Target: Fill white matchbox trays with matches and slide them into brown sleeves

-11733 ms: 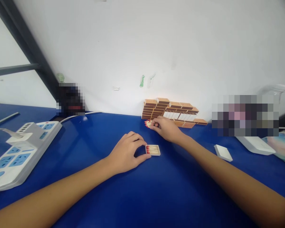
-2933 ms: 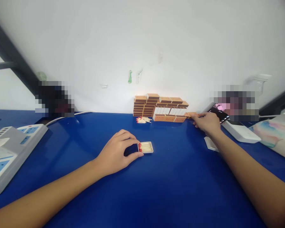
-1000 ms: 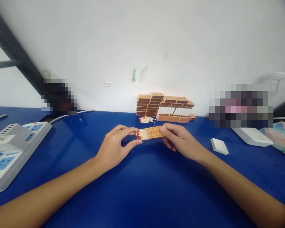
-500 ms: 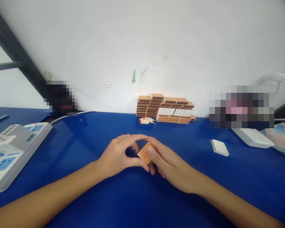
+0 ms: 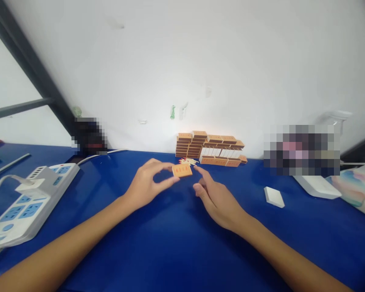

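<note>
An orange matchbox (image 5: 182,170) with red print is pinched by its left end between the thumb and fingers of my left hand (image 5: 149,182), raised over the blue tabletop. My right hand (image 5: 217,198) is just right of the box, apart from it, with thumb and index finger spread and nothing between them. Beyond the box lies a loose heap of red-tipped matches (image 5: 192,161), partly hidden by it. Behind the heap, stacked matchboxes (image 5: 192,146) stand along the wall, some with brown sides facing out and others showing white ends.
A white power strip (image 5: 45,194) with a plugged-in cable lies at the left. To the right are a small white block (image 5: 274,197), a larger white device (image 5: 318,186) and a pastel-coloured item (image 5: 357,188). The white wall (image 5: 182,61) bounds the table's back edge.
The matchbox has passed from my right hand's grip to my left hand's and moved farther from me. My right hand has let go and opened. The camera view has shifted slightly.
</note>
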Demonstrator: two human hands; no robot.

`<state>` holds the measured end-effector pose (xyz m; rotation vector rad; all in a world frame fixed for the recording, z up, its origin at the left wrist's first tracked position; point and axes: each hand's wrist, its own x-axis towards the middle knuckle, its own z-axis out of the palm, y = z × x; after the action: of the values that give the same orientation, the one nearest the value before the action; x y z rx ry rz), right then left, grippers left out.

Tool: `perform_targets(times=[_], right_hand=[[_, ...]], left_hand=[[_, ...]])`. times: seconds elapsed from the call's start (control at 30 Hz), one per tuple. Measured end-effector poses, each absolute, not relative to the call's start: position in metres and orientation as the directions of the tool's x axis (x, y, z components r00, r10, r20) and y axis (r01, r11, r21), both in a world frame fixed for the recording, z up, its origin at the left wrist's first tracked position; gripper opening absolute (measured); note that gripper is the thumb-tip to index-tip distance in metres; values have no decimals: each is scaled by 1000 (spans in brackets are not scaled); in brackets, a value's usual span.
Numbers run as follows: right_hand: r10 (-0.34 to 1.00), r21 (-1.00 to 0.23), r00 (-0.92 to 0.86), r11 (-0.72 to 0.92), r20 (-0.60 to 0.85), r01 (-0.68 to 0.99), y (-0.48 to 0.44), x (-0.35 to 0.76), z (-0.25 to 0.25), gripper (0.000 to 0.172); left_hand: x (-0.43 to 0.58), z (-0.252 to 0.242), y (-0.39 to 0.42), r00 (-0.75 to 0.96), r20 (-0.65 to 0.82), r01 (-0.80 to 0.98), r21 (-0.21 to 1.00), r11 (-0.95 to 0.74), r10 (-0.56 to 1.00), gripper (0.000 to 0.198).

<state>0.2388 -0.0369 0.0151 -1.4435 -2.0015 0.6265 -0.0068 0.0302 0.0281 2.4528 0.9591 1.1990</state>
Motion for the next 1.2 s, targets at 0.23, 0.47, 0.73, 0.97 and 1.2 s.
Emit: perform_targets(times=[0.23,0.47,0.73,0.97,1.2], right_hand=[[944,-349,-236,307,230,886,-27,252,24,53],[925,-254,-295,353,240,901,-27,250,26,48],[938,-179,-234,284,258,942,-21,257,26,44],[933,-147,-238,284,268,947,-19,259,26,42],[916,-143,-260,314,304,939,-18,261,23,44]], left_hand=[[8,71,106,387,595,606,412,-681,704,29],[47,78,148,376,582,627,413,-660,721,26],[56,68,148,181,535,687,532,-495,825,37],[67,60,141,115,455,640,646,-416,883,33],[69,54,140,123,421,591,697,-407,899,36]])
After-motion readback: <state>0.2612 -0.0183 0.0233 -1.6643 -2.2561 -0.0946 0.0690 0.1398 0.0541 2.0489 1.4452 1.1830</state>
